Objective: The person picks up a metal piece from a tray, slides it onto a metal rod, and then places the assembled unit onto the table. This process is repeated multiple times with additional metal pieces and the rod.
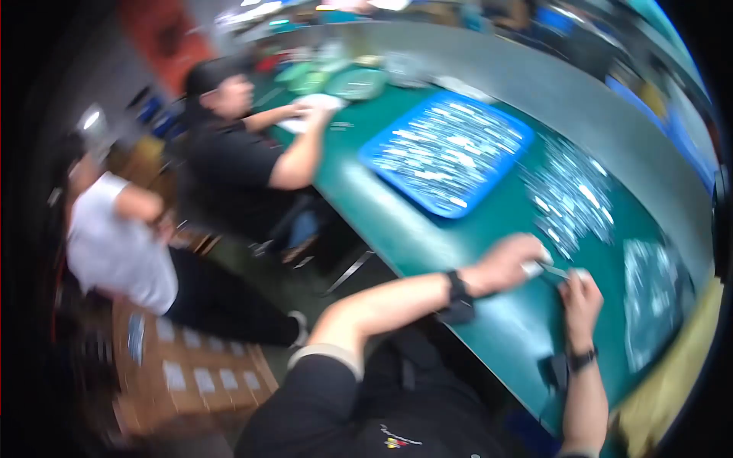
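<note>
My left hand (510,263) and my right hand (582,305) meet above the green table (504,320). A small, thin, shiny piece (553,270) spans the gap between their fingertips, gripped at either end; blur hides its exact kind. White coverings show on some fingertips of my left hand. Just beyond my hands lies a loose pile of slim shiny pieces (569,198). Left of that pile stands a blue tray (441,209), filled with similar shiny pieces (450,153) in rows.
A clear plastic bag (650,301) lies right of my right hand. Green bowls (355,84) stand at the far left end. A co-worker in black (229,153) sits along the table, handling something white. Another person in white (122,237) is behind, near cardboard boxes (191,374).
</note>
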A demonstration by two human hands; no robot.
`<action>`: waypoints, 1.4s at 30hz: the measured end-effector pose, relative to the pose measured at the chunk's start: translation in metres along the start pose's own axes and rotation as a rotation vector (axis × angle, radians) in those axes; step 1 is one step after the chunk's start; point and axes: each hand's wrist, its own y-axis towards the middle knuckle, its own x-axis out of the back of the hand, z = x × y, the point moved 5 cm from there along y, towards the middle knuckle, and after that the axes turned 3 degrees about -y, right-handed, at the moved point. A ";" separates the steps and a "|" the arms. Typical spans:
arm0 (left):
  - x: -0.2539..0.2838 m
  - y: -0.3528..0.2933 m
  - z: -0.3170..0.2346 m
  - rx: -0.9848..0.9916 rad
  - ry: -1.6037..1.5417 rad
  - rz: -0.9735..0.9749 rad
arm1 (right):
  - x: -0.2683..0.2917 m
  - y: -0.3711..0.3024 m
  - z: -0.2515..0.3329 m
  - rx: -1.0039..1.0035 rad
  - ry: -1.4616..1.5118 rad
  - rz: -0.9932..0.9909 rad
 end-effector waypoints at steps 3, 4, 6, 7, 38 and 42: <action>0.002 0.007 0.006 0.211 -0.110 0.096 | -0.003 0.004 0.008 0.009 -0.009 -0.037; -0.007 0.010 0.007 0.237 -0.146 0.151 | 0.005 0.001 0.008 0.010 0.011 -0.059; -0.016 0.013 0.002 0.261 -0.188 0.238 | 0.013 -0.002 0.003 0.000 0.040 -0.109; -0.019 0.015 0.000 0.322 -0.190 0.267 | 0.017 -0.003 -0.001 0.000 0.055 -0.100; -0.020 0.013 -0.003 0.388 -0.225 0.324 | 0.014 -0.009 0.006 -0.027 -0.152 0.069; -0.019 0.005 0.006 0.427 -0.390 0.253 | 0.010 -0.007 0.012 -0.012 -0.208 0.091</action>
